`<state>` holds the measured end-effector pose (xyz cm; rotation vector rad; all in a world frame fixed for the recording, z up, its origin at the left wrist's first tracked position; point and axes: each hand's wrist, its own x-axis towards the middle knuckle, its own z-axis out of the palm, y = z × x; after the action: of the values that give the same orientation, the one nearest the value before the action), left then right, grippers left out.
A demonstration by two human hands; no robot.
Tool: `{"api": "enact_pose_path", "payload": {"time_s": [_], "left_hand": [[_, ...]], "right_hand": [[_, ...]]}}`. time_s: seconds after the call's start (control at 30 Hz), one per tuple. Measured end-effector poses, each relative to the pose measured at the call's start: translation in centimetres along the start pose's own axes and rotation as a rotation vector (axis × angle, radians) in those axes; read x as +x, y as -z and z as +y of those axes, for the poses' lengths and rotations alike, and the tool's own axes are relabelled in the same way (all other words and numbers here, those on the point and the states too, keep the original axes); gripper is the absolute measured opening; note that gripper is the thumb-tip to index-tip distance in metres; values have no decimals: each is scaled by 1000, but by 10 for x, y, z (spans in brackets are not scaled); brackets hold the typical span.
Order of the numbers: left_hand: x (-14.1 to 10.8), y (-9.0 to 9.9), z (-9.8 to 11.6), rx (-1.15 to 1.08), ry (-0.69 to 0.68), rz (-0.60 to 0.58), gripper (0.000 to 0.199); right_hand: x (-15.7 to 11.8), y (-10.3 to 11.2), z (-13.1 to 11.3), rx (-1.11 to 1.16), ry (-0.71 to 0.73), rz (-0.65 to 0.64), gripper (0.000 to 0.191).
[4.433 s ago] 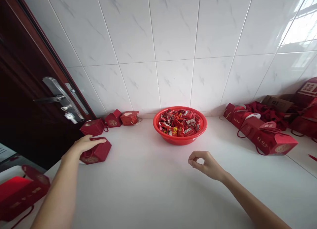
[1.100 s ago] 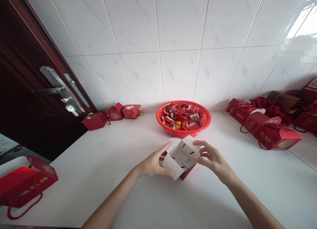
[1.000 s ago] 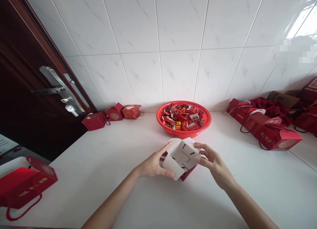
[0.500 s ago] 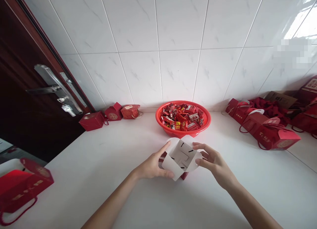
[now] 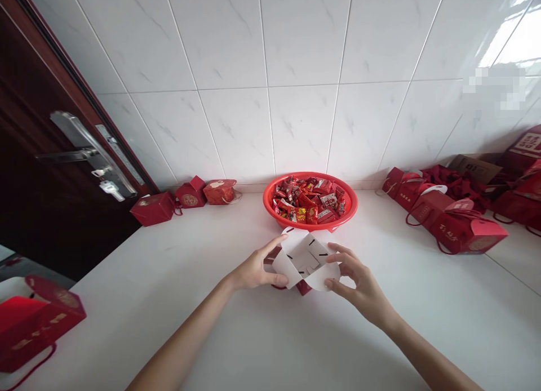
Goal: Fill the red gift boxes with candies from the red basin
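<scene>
A small red candy box (image 5: 305,257) with a white inside stands in front of the basket, its flaps spread outward. Its inside shows white walls with black slots and no candy. My left hand (image 5: 256,270) grips the left side, thumb on the near-left flap and index finger by the far-left flap. My right hand (image 5: 355,275) holds the right flaps between thumb and fingers. Just behind the box, a red plastic basket (image 5: 267,204) holds a heap of wrapped candies (image 5: 308,202).
Several red boxes (image 5: 460,222) with cord handles line the right side, beside a brown carton (image 5: 475,170). More red boxes (image 5: 152,208) stand at the back left. An open red box (image 5: 38,323) is at the near left. A tiled wall (image 5: 236,126) closes off the back.
The candy box has turned a little and its flaps have spread wider, moving slightly left and away from me. Both hands have stayed on it. The view has shifted slightly.
</scene>
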<state>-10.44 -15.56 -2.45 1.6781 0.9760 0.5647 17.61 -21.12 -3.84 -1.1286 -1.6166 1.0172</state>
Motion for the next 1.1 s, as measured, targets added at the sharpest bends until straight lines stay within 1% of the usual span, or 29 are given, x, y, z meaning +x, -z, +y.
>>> {"api": "enact_pose_path", "payload": {"time_s": [0.1,0.23,0.27,0.33,0.4,0.47,0.53,0.6,0.63,0.67,0.73,0.8,0.87,0.93,1.03,1.1], "left_hand": [[1,6,6,67,-9,-8,110],[-6,14,22,164,13,-9,103],[-8,17,28,187,14,4,98],[-7,26,39,231,-12,56,82],[0,37,51,267,-64,143,65],[14,47,61,293,-116,236,56],[37,54,69,332,-167,272,48],[64,56,74,413,-200,238,39],[79,55,75,461,-195,213,36],[93,54,76,526,-167,188,35],[119,50,75,605,-126,154,35],[140,48,72,627,-116,154,35],[156,48,65,630,-111,177,37],[167,52,56,623,-94,219,38],[177,60,42,583,-47,321,41],[182,65,35,548,-12,402,45]], "right_hand": [[5,4,-10,-104,69,45,30],[23,21,-31,-169,109,96,28],[29,26,-37,-176,116,119,28],[45,36,-46,-160,137,157,30],[64,45,-52,-109,157,177,32],[87,51,-55,-46,157,216,32],[113,51,-52,-6,141,235,31],[137,46,-45,-25,87,214,31],[148,42,-40,-70,37,203,30],[157,37,-34,-137,-27,188,30],[172,26,-23,-204,-99,167,33],[181,18,-12,-223,-142,155,45],[184,15,-4,-201,-162,159,48],[184,17,0,-140,-164,169,39],[183,25,1,15,-158,202,21],[184,31,0,144,-157,247,17]]}}
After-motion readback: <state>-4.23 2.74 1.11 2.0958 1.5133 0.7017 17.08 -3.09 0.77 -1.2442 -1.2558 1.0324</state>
